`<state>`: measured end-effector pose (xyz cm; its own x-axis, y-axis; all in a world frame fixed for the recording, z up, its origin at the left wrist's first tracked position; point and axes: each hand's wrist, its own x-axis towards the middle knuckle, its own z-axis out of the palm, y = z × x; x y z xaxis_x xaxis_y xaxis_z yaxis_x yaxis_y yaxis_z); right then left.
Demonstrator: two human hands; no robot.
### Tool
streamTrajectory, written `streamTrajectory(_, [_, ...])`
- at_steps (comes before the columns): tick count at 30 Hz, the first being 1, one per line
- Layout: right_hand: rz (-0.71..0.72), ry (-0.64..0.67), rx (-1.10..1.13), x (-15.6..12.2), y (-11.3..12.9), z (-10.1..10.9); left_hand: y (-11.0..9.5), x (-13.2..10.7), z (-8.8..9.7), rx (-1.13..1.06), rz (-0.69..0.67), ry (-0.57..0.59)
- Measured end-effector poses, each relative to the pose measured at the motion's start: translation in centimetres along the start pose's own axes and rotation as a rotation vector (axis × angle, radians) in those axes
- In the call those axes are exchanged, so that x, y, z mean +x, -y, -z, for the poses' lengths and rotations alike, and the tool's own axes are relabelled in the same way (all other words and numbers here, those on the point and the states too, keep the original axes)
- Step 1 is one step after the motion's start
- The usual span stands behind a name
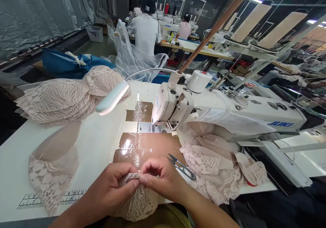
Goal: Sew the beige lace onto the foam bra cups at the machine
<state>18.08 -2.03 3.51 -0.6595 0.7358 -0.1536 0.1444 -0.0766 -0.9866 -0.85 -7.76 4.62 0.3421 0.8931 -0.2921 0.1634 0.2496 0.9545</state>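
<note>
Two-handed pinch: grip lace cup (139,206) by its edge, with left hand (109,184) and right hand (164,178) closed on it, at front of table (96,150). For control, preferably tension edge evenly, clear of thread snips (187,173).

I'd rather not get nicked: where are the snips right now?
In the head view, the snips lie just right of centre, beside the right hand, with lace pieces to their right.

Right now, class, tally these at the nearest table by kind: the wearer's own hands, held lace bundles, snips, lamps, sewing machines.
Left hand and right hand: 2
Held lace bundle: 1
Snips: 1
Lamp: 1
Sewing machine: 1
Total: 6
</note>
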Motion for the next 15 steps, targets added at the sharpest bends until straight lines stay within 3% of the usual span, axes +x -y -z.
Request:
streamTrajectory(4, [-0.008,-0.053,-0.091,-0.3,1.1,0.0,-0.1,0.2,0.0,-0.109,-0.020,0.050])
streamTrajectory(10, [-0.006,-0.061,-0.048,-0.9,1.9,0.4,0.2,1.0,-0.2,-0.251,-0.035,0.101])
streamTrajectory(15, [-0.021,-0.033,0.072,0.3,0.8,1.1,1.1,2.1,-1.2,-0.636,0.108,-0.036])
